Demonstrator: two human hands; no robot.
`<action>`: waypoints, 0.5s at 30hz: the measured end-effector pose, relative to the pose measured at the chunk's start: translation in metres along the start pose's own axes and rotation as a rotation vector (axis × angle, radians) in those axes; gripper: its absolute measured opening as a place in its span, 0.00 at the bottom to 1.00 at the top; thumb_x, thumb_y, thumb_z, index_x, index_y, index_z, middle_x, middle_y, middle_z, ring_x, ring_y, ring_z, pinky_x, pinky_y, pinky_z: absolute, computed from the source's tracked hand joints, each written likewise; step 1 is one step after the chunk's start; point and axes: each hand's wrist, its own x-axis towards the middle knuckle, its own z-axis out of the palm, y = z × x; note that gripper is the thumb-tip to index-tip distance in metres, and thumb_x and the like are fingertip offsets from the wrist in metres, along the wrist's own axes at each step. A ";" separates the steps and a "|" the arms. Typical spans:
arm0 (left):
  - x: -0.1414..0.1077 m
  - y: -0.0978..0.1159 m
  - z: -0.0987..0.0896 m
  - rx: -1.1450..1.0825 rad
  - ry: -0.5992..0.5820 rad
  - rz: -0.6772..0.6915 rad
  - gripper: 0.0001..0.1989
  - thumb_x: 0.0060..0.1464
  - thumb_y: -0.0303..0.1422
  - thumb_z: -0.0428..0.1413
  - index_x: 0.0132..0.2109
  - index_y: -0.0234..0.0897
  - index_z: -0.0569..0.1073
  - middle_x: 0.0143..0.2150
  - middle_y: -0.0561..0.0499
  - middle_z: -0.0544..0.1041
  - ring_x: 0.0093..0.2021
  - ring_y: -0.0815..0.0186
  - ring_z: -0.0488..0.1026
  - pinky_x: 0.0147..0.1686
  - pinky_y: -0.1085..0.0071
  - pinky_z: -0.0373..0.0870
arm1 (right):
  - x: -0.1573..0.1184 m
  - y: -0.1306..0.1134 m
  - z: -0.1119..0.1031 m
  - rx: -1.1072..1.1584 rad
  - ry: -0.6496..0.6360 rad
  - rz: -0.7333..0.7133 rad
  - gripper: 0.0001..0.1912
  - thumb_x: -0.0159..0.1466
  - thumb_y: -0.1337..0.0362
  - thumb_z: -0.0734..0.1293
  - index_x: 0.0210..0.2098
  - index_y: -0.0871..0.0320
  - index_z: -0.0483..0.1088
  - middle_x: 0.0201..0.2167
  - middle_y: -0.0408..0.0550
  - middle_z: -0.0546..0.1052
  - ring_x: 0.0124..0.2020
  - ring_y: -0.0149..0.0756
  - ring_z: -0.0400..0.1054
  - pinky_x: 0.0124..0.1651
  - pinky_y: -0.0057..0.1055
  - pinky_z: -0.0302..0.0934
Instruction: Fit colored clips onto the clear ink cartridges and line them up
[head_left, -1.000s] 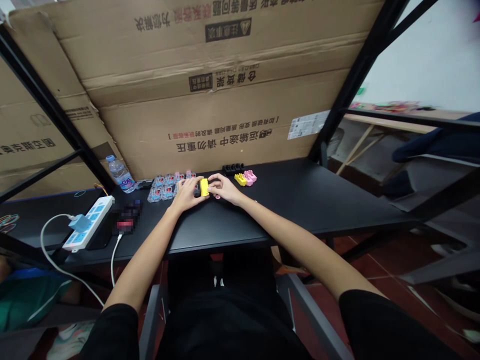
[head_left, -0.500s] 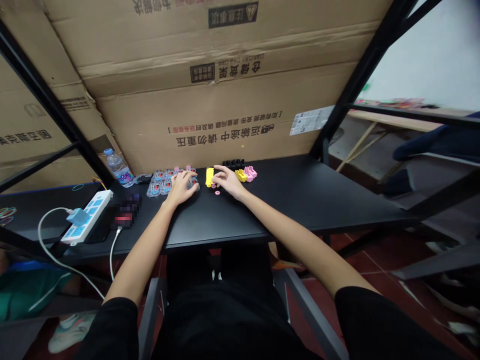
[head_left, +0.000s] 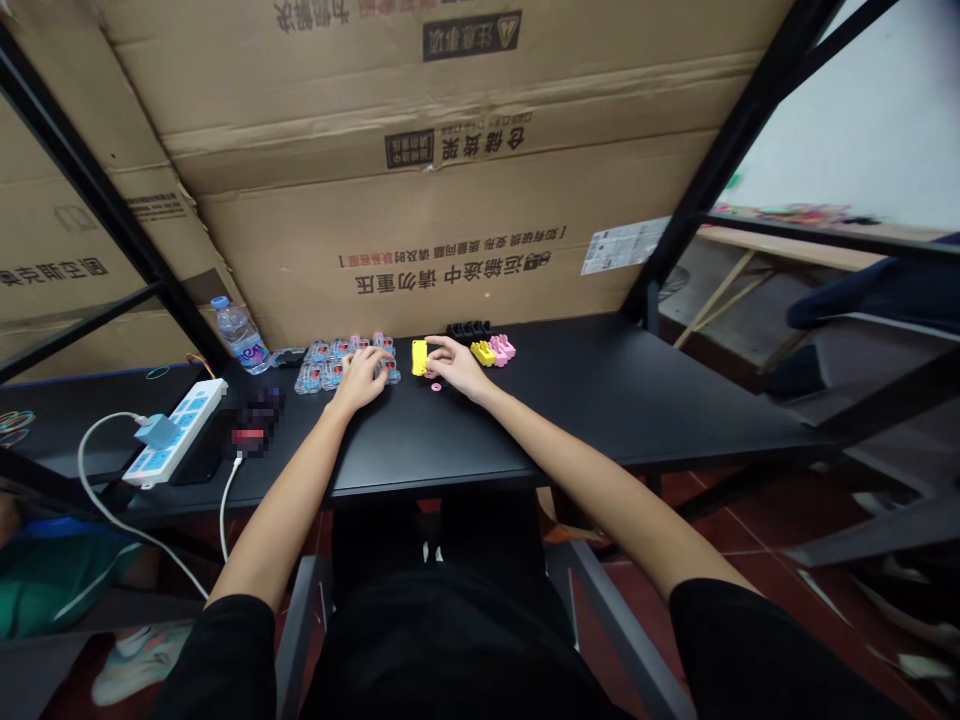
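Note:
My left hand [head_left: 363, 378] rests on the right part of a group of small clear plastic pieces [head_left: 330, 374] with red and blue inside. Its fingers are bent but apart, and it holds nothing that I can see. Just right of it a flat yellow rectangular piece [head_left: 419, 358] lies on the black tabletop. My right hand [head_left: 459, 370] reaches this piece's right edge, index finger stretched out and the other fingertips drawn together; what they pinch is too small to make out. Below those fingertips lies a small pink ring [head_left: 436, 387], with another partly hidden beside the hand.
Behind my right hand stand yellow notched blocks [head_left: 482, 352], pink notched blocks [head_left: 502, 349] and a black notched strip [head_left: 469, 329]. At left are a water bottle [head_left: 241, 336], a power strip [head_left: 176, 432] and a white cable [head_left: 223, 510]. Cardboard [head_left: 420, 210] walls the back.
The view has shifted very slightly. My right fingertips have dipped a little beside the yellow piece and now cover more of the nearer pink ring. My left hand stays on the clear pieces.

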 end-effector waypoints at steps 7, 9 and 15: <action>0.001 -0.001 0.000 -0.001 -0.017 -0.006 0.18 0.64 0.29 0.49 0.55 0.49 0.78 0.59 0.47 0.79 0.63 0.51 0.70 0.65 0.47 0.58 | -0.002 -0.004 0.002 -0.008 0.001 0.011 0.28 0.57 0.69 0.73 0.57 0.55 0.70 0.33 0.42 0.78 0.30 0.34 0.79 0.34 0.32 0.79; 0.001 -0.001 0.000 -0.002 -0.024 -0.009 0.16 0.65 0.31 0.50 0.53 0.48 0.78 0.58 0.47 0.79 0.61 0.51 0.71 0.64 0.47 0.59 | -0.003 -0.005 0.003 -0.011 0.000 0.014 0.28 0.57 0.69 0.72 0.57 0.56 0.70 0.34 0.42 0.78 0.30 0.34 0.79 0.32 0.31 0.79; 0.001 0.000 0.000 -0.001 -0.038 -0.019 0.11 0.66 0.35 0.53 0.49 0.48 0.79 0.56 0.47 0.81 0.60 0.50 0.71 0.63 0.46 0.58 | -0.005 -0.006 0.002 -0.022 -0.012 0.014 0.27 0.58 0.69 0.73 0.57 0.56 0.70 0.35 0.44 0.78 0.30 0.33 0.78 0.28 0.28 0.77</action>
